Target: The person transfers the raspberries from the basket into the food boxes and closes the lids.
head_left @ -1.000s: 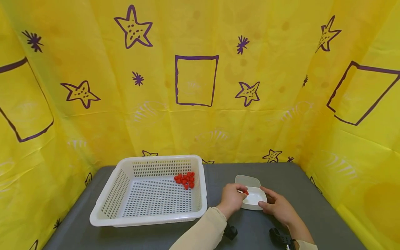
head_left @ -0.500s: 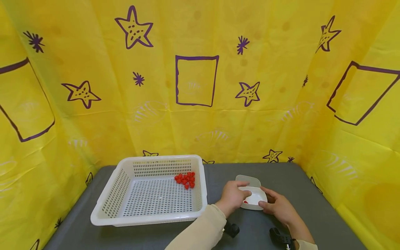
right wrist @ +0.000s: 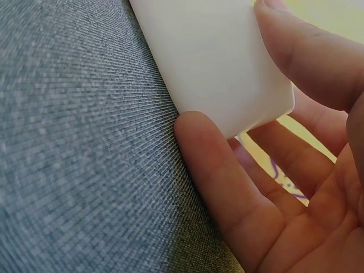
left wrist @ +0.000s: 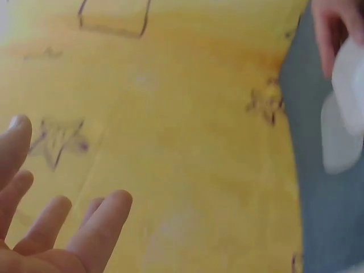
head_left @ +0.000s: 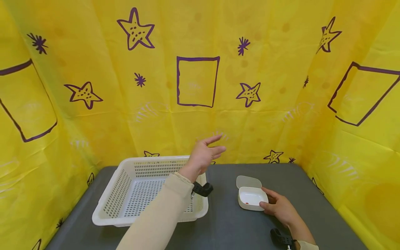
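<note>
A small white box (head_left: 248,207) stands on the grey table with its translucent lid (head_left: 248,181) flipped back. Only a bit of a small red piece (head_left: 247,203) shows inside, near the front wall. My right hand (head_left: 280,207) holds the box by its right side; in the right wrist view, thumb and fingers sit either side of a corner of the white box (right wrist: 216,62). Raised over the right end of the white basket (head_left: 128,221), my left hand (head_left: 203,155) has its fingers spread and holds nothing. That hand and its sleeve hide the red pieces in the basket.
The perforated basket takes up the left half of the grey table (head_left: 223,222). A yellow curtain (head_left: 200,125) with starfish drawings closes off the back and both sides. Each wrist wears a black strap mount, such as the left mount (head_left: 203,190).
My left hand let a red piece go into the box, then drew away up and left to above the basket. The right hand has stayed on the box.
</note>
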Motion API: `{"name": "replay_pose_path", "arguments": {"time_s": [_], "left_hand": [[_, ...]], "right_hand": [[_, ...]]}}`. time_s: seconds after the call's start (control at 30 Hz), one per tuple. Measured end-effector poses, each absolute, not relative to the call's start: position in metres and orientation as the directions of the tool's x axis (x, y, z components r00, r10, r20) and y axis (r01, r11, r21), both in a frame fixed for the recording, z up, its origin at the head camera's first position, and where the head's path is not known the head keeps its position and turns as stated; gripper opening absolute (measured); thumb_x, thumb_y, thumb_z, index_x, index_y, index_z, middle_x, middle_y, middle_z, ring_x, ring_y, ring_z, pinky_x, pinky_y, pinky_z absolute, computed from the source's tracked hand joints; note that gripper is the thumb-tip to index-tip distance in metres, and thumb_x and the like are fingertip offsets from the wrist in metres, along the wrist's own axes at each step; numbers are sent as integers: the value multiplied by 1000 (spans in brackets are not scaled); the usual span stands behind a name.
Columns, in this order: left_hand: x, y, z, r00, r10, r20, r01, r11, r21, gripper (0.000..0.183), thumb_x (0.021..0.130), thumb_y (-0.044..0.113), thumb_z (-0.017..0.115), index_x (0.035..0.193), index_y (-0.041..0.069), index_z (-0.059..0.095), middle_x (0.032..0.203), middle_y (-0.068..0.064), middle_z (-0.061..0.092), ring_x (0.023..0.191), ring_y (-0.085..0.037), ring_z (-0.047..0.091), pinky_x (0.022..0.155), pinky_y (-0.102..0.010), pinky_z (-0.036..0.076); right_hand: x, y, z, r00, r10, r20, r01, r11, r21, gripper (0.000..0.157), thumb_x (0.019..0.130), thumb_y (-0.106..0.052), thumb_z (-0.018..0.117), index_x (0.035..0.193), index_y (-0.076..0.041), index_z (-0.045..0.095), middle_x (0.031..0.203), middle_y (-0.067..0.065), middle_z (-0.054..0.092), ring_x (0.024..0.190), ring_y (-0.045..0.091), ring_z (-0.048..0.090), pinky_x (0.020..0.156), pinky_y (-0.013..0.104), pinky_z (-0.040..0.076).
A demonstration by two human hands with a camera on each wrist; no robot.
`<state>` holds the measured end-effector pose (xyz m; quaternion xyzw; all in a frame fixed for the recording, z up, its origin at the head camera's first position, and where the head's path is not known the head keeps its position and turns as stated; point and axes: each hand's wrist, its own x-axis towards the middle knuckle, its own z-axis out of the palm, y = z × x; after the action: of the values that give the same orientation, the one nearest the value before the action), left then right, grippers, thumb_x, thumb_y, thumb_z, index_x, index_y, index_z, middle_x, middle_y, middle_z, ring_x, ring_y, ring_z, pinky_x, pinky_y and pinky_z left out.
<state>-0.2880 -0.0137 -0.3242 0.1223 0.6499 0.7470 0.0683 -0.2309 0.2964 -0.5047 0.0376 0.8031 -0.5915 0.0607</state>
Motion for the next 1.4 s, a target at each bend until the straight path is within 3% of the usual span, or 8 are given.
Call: {"name": "replay_pose_path", "arguments": {"time_s": [0.23, 0.37, 0.53, 0.7, 0.87, 1.13, 1.4], "left_hand": [[-313, -95, -331, -967, 246, 68, 37, -126, 991, 58, 93, 2, 69, 147, 12, 51, 141, -22, 50, 123, -34, 56, 97, -41, 48], [-325, -134, -347, -966, 259, 10, 10, -3, 1000, 60, 95, 6, 68, 150, 14, 46, 152, -20, 39, 127, -36, 52, 99, -43, 47], [-335, -162, -375, -967, 243, -78, -46, 136, 990, 61, 95, 11, 70, 150, 16, 46, 160, -15, 25, 128, -44, 48, 103, -53, 41], [-345, -172, -412, -966, 228, -121, -85, 159, 984, 55, 95, 12, 69, 147, 10, 49, 154, -18, 36, 127, -45, 49, 101, -56, 42], [-350, -174, -439, -964, 222, -147, -104, 191, 976, 46, 97, 4, 64, 141, 1, 54, 146, -20, 46, 127, -40, 50, 97, -55, 46], [-353, -176, -464, -955, 184, -232, -163, 325, 932, 42, 90, -3, 70, 131, 2, 64, 130, -20, 59, 108, -32, 63, 86, -49, 54], [-354, -173, -471, -944, 184, -273, -183, 395, 900, 41, 87, -4, 73, 127, 2, 67, 119, -15, 66, 95, -27, 68, 78, -43, 58]], "right_hand": [[-230, 298, -505, -990, 1, -144, 138, 291, -947, 79, 83, -15, 82, 149, 0, 42, 142, 32, 46, 109, 33, 60, 80, 43, 57], [-230, 299, -506, -990, 0, -142, 136, 294, -946, 79, 83, -15, 81, 150, 0, 42, 143, 32, 44, 112, 34, 59, 81, 43, 57], [-230, 300, -506, -990, 4, -142, 137, 290, -947, 79, 83, -15, 82, 150, 0, 42, 144, 32, 44, 113, 35, 58, 82, 43, 57], [-230, 299, -507, -990, 8, -139, 136, 276, -951, 77, 84, -14, 81, 149, 0, 43, 143, 31, 45, 113, 35, 59, 81, 43, 57], [-232, 299, -510, -991, 6, -133, 129, 275, -953, 76, 84, -14, 81, 149, 0, 43, 141, 29, 48, 113, 34, 59, 80, 43, 57], [-233, 300, -510, -993, -25, -116, 105, 276, -955, 77, 85, -14, 81, 149, 1, 42, 140, 30, 48, 110, 32, 59, 79, 41, 57], [-235, 301, -512, -992, -24, -125, 114, 261, -959, 78, 84, -15, 82, 149, 0, 42, 139, 29, 49, 109, 31, 60, 80, 41, 57]]}}
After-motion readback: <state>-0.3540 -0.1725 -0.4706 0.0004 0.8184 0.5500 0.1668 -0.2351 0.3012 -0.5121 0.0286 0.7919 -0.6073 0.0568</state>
